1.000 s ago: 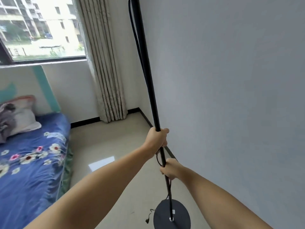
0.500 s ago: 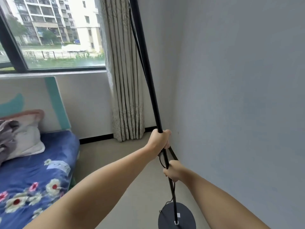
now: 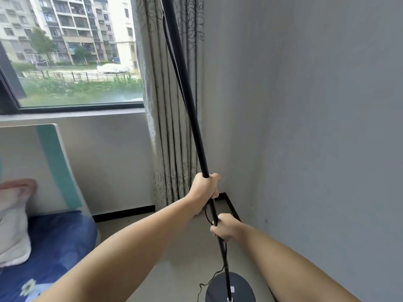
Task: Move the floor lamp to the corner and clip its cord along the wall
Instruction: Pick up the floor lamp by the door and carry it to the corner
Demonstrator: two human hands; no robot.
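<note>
The floor lamp is a thin black pole (image 3: 192,118) on a round black base (image 3: 242,288), leaning slightly and running out of the top of the frame. My left hand (image 3: 205,188) is shut around the pole at mid height. My right hand (image 3: 225,228) grips the pole just below it. The black cord (image 3: 172,46) hangs along the pole's left side, loops between my hands and trails off the base onto the floor (image 3: 202,288). The lamp's head is out of view.
The room corner (image 3: 224,192) with its black skirting lies just beyond my hands. A patterned curtain (image 3: 172,127) hangs left of it beside the window (image 3: 72,53). The grey wall (image 3: 316,149) fills the right. A bed with blue floral bedding (image 3: 50,247) and a pillow (image 3: 13,225) stands at left.
The corner, curtain and window have grown nearer and larger as the lamp is carried forward. Both hands keep their same grip on the pole.
</note>
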